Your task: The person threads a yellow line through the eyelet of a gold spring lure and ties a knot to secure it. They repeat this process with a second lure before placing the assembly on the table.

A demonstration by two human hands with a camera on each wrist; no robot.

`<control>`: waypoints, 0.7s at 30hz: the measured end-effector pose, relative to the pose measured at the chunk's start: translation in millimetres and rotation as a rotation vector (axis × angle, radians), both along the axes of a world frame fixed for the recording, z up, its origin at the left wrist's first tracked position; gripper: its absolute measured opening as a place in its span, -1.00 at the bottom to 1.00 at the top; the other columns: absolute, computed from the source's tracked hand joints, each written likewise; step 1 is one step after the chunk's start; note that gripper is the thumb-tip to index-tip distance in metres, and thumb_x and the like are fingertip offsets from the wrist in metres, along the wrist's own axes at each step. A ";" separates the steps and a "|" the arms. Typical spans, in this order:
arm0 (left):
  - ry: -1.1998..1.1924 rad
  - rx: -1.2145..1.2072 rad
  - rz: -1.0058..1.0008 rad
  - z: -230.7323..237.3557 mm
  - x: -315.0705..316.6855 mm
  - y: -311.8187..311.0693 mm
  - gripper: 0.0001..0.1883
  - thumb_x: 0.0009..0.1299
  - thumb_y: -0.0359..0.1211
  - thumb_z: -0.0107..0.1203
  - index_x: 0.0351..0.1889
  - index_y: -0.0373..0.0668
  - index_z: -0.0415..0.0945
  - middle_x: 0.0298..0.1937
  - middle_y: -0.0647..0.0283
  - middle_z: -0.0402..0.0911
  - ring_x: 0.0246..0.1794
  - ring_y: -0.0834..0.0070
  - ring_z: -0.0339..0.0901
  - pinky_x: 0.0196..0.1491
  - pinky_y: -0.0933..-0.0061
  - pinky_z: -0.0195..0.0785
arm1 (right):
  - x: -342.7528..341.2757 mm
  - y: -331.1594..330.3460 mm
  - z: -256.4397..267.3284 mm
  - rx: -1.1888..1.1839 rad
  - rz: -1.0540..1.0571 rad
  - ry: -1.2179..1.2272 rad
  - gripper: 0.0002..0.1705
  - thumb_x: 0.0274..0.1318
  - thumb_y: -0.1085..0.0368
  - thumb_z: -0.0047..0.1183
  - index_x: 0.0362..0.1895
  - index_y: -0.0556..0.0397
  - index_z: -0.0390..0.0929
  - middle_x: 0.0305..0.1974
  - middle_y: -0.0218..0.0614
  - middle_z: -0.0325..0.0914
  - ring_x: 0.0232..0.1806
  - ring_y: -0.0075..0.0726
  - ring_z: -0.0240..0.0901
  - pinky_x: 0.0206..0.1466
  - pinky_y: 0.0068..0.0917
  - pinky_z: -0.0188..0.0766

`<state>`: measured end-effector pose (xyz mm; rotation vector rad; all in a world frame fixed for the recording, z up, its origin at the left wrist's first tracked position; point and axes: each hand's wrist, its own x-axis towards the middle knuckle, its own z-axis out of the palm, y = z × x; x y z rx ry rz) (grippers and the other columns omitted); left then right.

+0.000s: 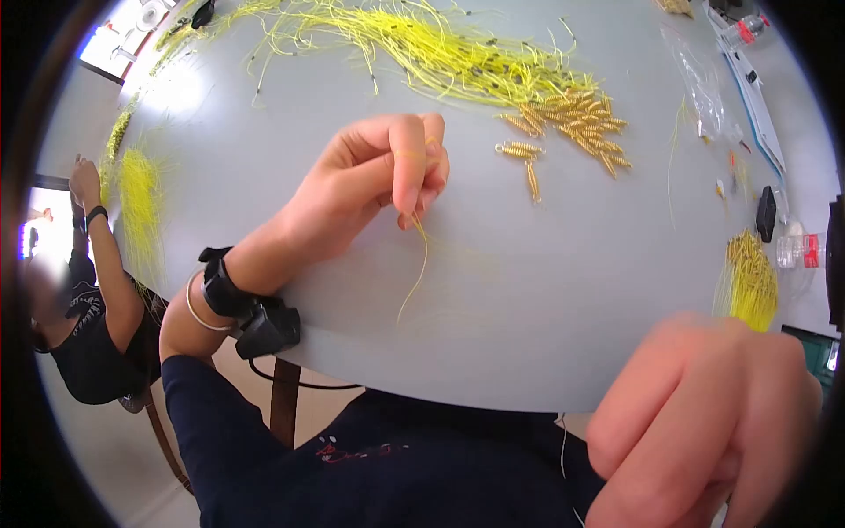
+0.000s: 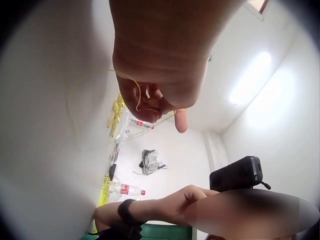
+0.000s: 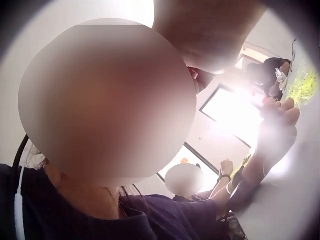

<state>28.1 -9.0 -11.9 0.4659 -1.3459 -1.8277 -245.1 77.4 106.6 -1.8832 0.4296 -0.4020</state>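
Observation:
Over the middle of the grey table, my left hand [image 1: 378, 172] pinches a thin yellow line [image 1: 423, 264] between thumb and fingers. One end of it dangles below the fingertips, and a turn of line crosses the index finger. In the left wrist view the yellow line [image 2: 131, 76] curves out beside the left hand [image 2: 155, 75]. My right hand [image 1: 704, 422] is raised near the head camera, large and blurred, with its fingers bent; I cannot tell whether anything is between them. Beyond the left hand lie several gold spring-like coils [image 1: 585, 123].
Yellow-green lines with dark beads [image 1: 475, 57] spread across the table's far side. A bundle of gold coils on yellow lines [image 1: 751, 273] lies at right, near a plastic bottle [image 1: 799, 252] and a clear bag [image 1: 700, 88]. Another person [image 1: 97, 308] sits at left beside more yellow lines [image 1: 141, 207].

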 end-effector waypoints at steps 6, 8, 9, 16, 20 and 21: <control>0.051 0.036 -0.083 3.7 0.4 -0.2 -0.68 0.39 -0.51 -0.16 -0.67 -0.11 0.28 -0.49 0.33 0.23 -0.42 0.58 0.27 -0.50 0.68 0.20 | 70.0 -22.0 -58.3 -0.574 -0.355 -0.073 -0.76 0.07 0.28 0.01 -0.12 -0.13 0.44 -0.30 -0.39 0.42 -0.46 -0.39 0.39 -0.47 -0.48 0.30; -0.071 0.003 -0.046 3.7 1.4 2.0 -0.66 0.41 -0.48 -0.16 -0.68 -0.10 0.27 -0.48 0.33 0.22 -0.41 0.58 0.27 -0.49 0.67 0.21 | 72.3 -52.4 -41.4 0.050 -0.501 -0.451 -0.74 0.01 0.23 0.12 -0.60 0.06 0.37 -0.51 -0.38 0.32 -0.51 -0.52 0.22 -0.45 -0.64 0.15; 0.030 -0.014 -0.131 6.3 -0.7 0.8 -0.63 0.42 -0.45 -0.15 -0.70 -0.10 0.26 -0.48 0.33 0.22 -0.40 0.58 0.27 -0.48 0.67 0.22 | 68.5 -58.1 -48.8 0.085 -0.528 -0.423 -0.67 0.10 0.18 0.03 -0.63 0.04 0.32 -0.54 -0.40 0.31 -0.56 -0.54 0.18 -0.49 -0.64 0.12; -0.015 0.012 -0.165 5.6 -5.9 9.5 -0.56 0.34 -0.55 -0.07 -0.83 -0.05 0.26 -0.45 0.34 0.22 -0.44 0.57 0.25 -0.56 0.71 0.15 | 27.7 -42.4 -86.4 0.474 -0.412 -0.251 -0.49 0.32 -0.06 -0.37 -0.52 0.02 0.35 -0.56 -0.44 0.32 -0.59 -0.68 0.15 -0.56 -0.70 0.07; -0.185 -0.052 -0.311 6.9 -7.1 15.8 -0.67 0.31 -0.60 -0.10 -0.71 -0.14 0.39 -0.45 0.38 0.26 -0.37 0.62 0.30 -0.31 0.65 0.23 | 51.2 -28.9 -99.9 0.357 -0.649 -0.192 -0.76 0.24 0.16 -0.12 -0.23 0.03 0.50 -0.45 -0.49 0.41 -0.44 -0.69 0.23 -0.49 -0.73 0.16; -0.186 -0.055 -0.315 9.5 -7.9 18.0 -0.67 0.31 -0.60 -0.10 -0.71 -0.14 0.39 -0.45 0.38 0.26 -0.37 0.62 0.30 -0.31 0.65 0.23 | 52.8 -30.3 -102.7 0.252 -0.604 -0.218 -0.80 0.20 0.24 -0.06 -0.15 0.01 0.51 -0.44 -0.49 0.42 -0.42 -0.69 0.25 -0.48 -0.74 0.16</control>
